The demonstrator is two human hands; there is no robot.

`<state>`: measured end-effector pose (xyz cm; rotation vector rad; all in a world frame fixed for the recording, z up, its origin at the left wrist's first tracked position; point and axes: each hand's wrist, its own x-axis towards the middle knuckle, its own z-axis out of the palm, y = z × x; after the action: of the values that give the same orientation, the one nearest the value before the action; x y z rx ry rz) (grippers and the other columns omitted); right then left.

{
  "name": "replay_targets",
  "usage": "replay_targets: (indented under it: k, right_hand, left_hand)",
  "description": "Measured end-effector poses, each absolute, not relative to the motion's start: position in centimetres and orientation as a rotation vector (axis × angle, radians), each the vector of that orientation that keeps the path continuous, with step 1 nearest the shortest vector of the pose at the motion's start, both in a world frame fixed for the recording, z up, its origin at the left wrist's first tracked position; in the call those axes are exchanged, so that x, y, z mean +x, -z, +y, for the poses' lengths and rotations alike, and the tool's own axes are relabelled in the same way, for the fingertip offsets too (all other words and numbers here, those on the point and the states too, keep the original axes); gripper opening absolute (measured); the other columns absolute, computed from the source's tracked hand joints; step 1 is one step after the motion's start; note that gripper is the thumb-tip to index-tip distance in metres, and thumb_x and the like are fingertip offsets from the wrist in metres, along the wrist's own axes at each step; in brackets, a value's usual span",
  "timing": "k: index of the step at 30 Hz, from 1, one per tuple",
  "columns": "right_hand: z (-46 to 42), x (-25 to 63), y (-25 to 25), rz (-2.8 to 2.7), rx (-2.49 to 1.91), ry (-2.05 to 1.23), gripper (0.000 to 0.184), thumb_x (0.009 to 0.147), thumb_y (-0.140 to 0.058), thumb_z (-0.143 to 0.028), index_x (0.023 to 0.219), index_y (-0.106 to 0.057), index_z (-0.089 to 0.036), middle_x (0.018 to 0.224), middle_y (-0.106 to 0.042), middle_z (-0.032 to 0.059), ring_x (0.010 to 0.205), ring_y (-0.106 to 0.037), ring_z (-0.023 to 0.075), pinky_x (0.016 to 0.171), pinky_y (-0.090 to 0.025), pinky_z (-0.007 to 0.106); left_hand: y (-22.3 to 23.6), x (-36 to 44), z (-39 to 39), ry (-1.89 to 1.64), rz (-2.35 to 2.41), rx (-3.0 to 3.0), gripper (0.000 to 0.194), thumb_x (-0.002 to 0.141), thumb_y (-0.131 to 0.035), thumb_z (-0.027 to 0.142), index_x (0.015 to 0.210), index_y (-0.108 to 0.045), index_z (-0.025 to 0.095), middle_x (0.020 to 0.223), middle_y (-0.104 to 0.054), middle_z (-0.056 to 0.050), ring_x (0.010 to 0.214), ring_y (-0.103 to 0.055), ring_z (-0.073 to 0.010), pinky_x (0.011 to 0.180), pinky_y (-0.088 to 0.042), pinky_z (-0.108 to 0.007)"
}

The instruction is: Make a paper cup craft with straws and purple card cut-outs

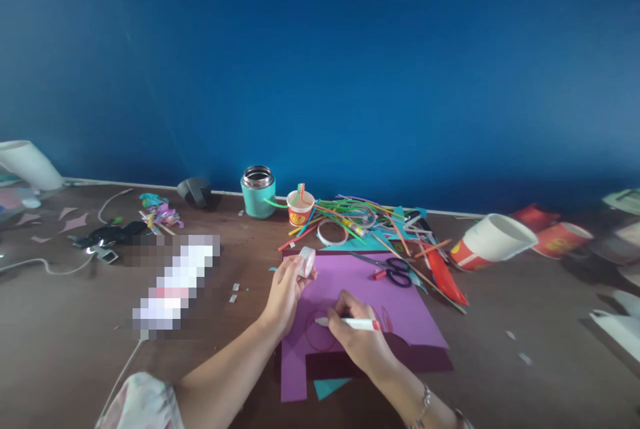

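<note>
My left hand (286, 294) grips a small white roll of tape (307, 261), lifted just above the far left corner of a purple paper sheet (415, 322). My right hand (357, 339) is closed on a white marker with a red band (350, 323), its tip at the left, over a circle drawn (320, 332) on the purple sheet. The sheet lies on a darker maroon sheet (430, 361) on the brown table (500, 375). A teal paper scrap (330, 385) pokes out at the near edge.
Scissors (393, 272) lie on the sheet's far side. Behind are coloured straws (350, 212), a tape ring (333, 233), a small paper cup (300, 207) and a teal jar (258, 191). Tipped paper cups (493, 241) lie right. Cables and scraps sit left.
</note>
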<state>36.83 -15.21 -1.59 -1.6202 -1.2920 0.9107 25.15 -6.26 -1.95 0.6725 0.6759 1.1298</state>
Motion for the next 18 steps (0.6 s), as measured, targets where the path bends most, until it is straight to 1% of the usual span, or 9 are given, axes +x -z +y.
replay_targets:
  k: [5,10,14,18]
  right_hand:
    - [-15.14,36.87,1.45,-1.299,-1.638,-0.883,0.023,0.075,-0.049,-0.022,0.057,-0.035,-0.022,0.048,-0.031,-0.0082,0.046,-0.029,0.0085,0.044,-0.028,0.021]
    - [-15.09,36.88,1.11,-1.333,-1.670,-0.845,0.022,0.072,-0.048,-0.019,0.056,-0.033,-0.022,0.047,-0.030,-0.0084,0.047,-0.030,0.0089,0.044,-0.027,0.021]
    - [-15.06,36.92,1.33,-1.318,-1.684,-0.862,0.022,0.071,-0.047,-0.020,0.056,-0.032,-0.023,0.046,-0.028,-0.0090,0.046,-0.029,0.0087,0.045,-0.031,0.020]
    - [-15.00,37.00,1.78,-1.276,-1.656,-0.895,0.021,0.068,-0.048,-0.020,0.054,-0.032,-0.023,0.045,-0.028,-0.0096,0.044,-0.029,0.0085,0.047,-0.038,0.019]
  left_hand:
    - [2.01,25.07,-6.32,-1.125,0.639,0.680,0.023,0.076,-0.061,0.037,0.071,-0.058,0.015,0.071,-0.060,-0.002,0.072,-0.061,-0.0154,0.081,-0.048,-0.034]
    - [2.19,25.04,-6.32,-1.126,0.628,0.668,0.020,0.079,-0.059,0.035,0.074,-0.059,0.016,0.072,-0.060,-0.001,0.073,-0.060,-0.0145,0.082,-0.047,-0.033]
    - [2.19,25.09,-6.28,-1.131,0.637,0.649,0.021,0.077,-0.061,0.036,0.074,-0.059,0.015,0.070,-0.061,-0.001,0.073,-0.060,-0.0144,0.081,-0.047,-0.033]
    - [2.07,25.13,-6.26,-1.132,0.657,0.635,0.022,0.076,-0.062,0.036,0.076,-0.059,0.014,0.070,-0.061,-0.001,0.072,-0.060,-0.0146,0.081,-0.047,-0.034]
